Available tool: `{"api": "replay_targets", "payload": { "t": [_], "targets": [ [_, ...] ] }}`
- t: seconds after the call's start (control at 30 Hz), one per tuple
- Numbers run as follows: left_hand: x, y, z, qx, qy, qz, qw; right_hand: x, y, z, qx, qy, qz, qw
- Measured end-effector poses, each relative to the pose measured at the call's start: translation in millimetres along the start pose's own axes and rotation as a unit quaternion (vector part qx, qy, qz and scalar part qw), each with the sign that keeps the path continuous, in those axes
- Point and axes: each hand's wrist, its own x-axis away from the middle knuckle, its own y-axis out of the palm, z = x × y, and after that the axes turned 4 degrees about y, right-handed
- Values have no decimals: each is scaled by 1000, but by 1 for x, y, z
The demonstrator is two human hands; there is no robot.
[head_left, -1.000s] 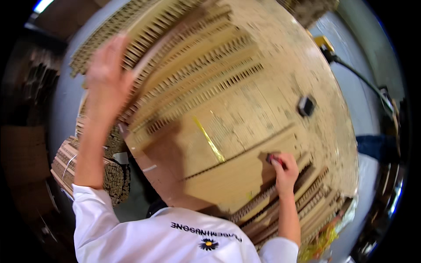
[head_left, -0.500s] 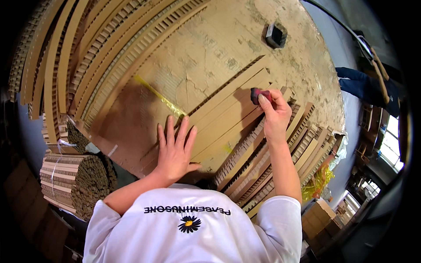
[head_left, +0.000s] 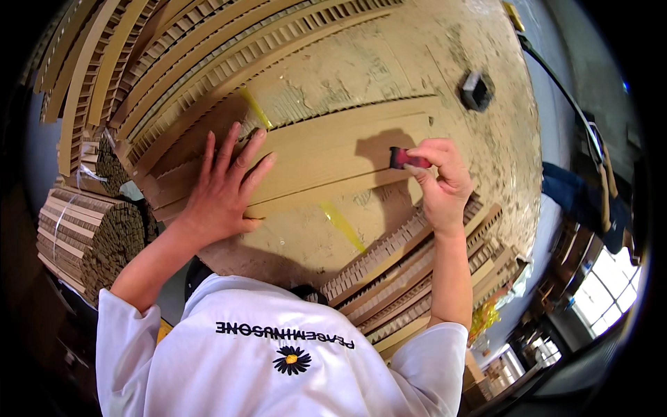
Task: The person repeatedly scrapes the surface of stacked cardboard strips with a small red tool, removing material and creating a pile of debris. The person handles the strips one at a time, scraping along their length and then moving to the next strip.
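Several flat cardboard strips (head_left: pixel 326 149) lie side by side on the worktable. My left hand (head_left: pixel 224 191) rests on their left part, fingers spread. Near their right end, my right hand (head_left: pixel 445 182) pinches a small red-and-black block (head_left: pixel 400 158) that looks like a hand stamp. Its black end points left, over the near strips; I cannot tell whether it touches them. Toward the far right of the table stands a small black open container (head_left: pixel 476 92), dark inside.
Long honeycomb cardboard strips (head_left: pixel 229 66) are stacked along the far left. More slotted strips (head_left: pixel 410 260) lie by my right forearm. A tied round bundle (head_left: pixel 90 236) stands at left. Yellow tape (head_left: pixel 342 226) crosses the worktable (head_left: pixel 389 66). Another person (head_left: pixel 580 198) is at the far right.
The view has turned, so the strips lie more level. My right hand has tipped the red-and-black block so its black end points left. My left hand stays spread on the strips.
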Motion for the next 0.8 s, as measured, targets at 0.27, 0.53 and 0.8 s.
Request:
{"api": "replay_targets", "payload": {
  "t": [0.27,0.53,0.8],
  "targets": [
    [6,47,22,5,-104,106,989,-58,32,11,132,-118,-110,978],
    [7,47,19,25,-115,104,988,-78,42,13,194,-160,-125,960],
    [7,46,18,19,-102,103,989,-82,42,13,205,-157,-133,957]
  ]
}}
